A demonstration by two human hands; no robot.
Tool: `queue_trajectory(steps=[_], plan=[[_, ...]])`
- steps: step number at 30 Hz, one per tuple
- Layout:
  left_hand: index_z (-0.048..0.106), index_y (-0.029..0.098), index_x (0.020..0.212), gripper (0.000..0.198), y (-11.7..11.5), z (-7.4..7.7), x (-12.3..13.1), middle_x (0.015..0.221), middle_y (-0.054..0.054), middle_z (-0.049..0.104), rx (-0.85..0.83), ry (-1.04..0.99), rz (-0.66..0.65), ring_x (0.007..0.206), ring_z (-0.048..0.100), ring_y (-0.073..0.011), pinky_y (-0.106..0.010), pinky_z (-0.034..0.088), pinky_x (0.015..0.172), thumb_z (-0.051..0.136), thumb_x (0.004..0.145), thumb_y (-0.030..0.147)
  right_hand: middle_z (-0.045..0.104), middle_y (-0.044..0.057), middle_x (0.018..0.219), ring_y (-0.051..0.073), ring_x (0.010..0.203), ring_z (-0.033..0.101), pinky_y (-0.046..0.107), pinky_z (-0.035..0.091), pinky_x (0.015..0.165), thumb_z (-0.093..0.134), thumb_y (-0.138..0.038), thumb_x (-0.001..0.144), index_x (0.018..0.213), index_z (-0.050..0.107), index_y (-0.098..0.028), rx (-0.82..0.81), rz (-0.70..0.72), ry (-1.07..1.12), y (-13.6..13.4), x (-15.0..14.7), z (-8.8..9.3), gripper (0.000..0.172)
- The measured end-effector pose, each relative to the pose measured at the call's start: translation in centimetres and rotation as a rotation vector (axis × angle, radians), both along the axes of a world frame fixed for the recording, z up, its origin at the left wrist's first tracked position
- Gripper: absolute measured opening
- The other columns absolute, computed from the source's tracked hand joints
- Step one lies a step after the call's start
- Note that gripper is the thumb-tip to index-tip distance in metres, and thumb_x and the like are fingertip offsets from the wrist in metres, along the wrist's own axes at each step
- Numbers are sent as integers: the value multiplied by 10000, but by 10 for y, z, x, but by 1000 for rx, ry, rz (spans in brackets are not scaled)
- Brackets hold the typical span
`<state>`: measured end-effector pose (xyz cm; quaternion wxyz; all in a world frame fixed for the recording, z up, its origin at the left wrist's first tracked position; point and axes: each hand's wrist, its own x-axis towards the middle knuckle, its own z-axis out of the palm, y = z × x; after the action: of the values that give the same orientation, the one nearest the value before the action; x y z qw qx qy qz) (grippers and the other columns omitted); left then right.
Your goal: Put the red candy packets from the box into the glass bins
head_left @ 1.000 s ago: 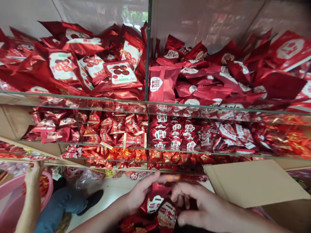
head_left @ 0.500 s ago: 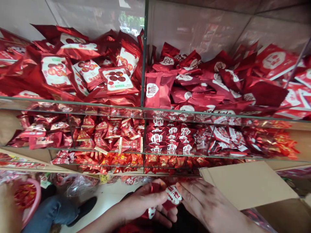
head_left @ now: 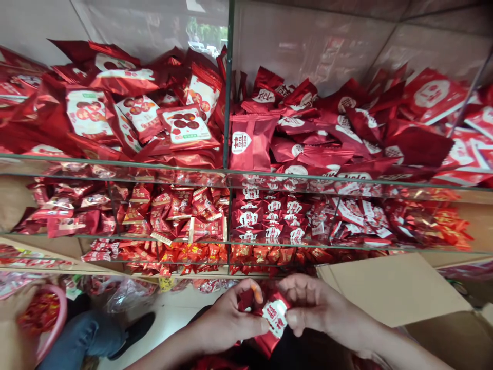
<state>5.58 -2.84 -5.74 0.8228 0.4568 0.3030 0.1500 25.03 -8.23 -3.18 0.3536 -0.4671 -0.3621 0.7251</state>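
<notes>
Left hand (head_left: 231, 322) and right hand (head_left: 316, 307) both pinching small red packet (head_left: 276, 316), fingers clamped on its edges, below glass shelves (head_left: 115, 163); slippery foil probably needing firm grip.

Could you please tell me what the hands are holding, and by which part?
One small red snack packet with a white label: the left hand pinches its left edge, the right hand its right edge.

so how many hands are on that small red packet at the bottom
2. The left hand pinches the red packet from its left side, and the right hand pinches it from its right side. No other hand touches it.
</notes>
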Motion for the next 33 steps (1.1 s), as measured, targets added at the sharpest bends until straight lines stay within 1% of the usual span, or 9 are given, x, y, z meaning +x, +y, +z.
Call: queue_trajectory(steps=[4,7,11,13,15,17,20,26,33], plan=[[400,185,718,296,-1,3,2,664,75,485,20,-2,-10,575,376,-49,-192,292,539,672,620,120,500,-31,673,71,575,447,200,395,528,695,-319,689,850,530,-142,-15,186,-62,-2,0,2,291],[415,176,727,295,-1,8,3,695,55,520,14,13,-9,608,449,-59,-199,349,565,688,620,148,502,-26,714,79,633,447,209,384,589,659,-315,726,849,549,-147,92,202,-182,-1,3,10,235],[408,198,827,309,-3,12,2,721,29,576,-150,58,-20,623,581,-128,-305,470,572,658,667,282,566,16,814,129,729,519,257,417,662,605,-337,763,899,526,-174,383,-13,-433,27,29,24,227],[408,200,832,313,-3,13,1,710,30,588,-193,64,5,621,598,-131,-306,478,575,654,664,295,568,29,840,150,753,540,277,434,680,578,-324,772,959,483,-185,524,-221,-655,55,45,23,251],[411,198,831,299,-4,14,1,706,24,605,-218,68,14,616,607,-123,-272,458,565,643,674,301,550,18,753,159,685,544,283,443,640,552,-269,780,1000,461,-172,561,-319,-965,86,55,15,258],[416,193,829,289,-4,14,1,710,16,623,-219,75,18,615,615,-113,-236,422,556,638,682,305,558,25,740,172,692,561,293,449,669,548,-189,771,1026,475,-154,558,-308,-1173,113,55,5,267],[424,183,817,310,-3,13,-1,695,8,637,-199,101,37,605,621,-108,-209,368,536,650,663,331,600,65,829,192,781,588,304,449,749,551,-107,753,1029,507,-140,573,-266,-1246,137,45,-6,282],[442,178,800,375,-2,9,-5,665,0,646,-223,111,114,579,618,-115,-219,357,542,686,613,392,496,189,1104,281,1033,510,371,389,894,545,-136,786,1081,520,-81,651,-230,-1390,137,31,-7,302],[478,176,842,386,-2,0,-5,685,-5,650,-238,65,89,591,622,-117,-206,340,525,698,621,404,508,146,1048,247,893,577,336,456,766,534,-193,811,976,561,-122,630,-183,-1472,138,29,-5,182]])
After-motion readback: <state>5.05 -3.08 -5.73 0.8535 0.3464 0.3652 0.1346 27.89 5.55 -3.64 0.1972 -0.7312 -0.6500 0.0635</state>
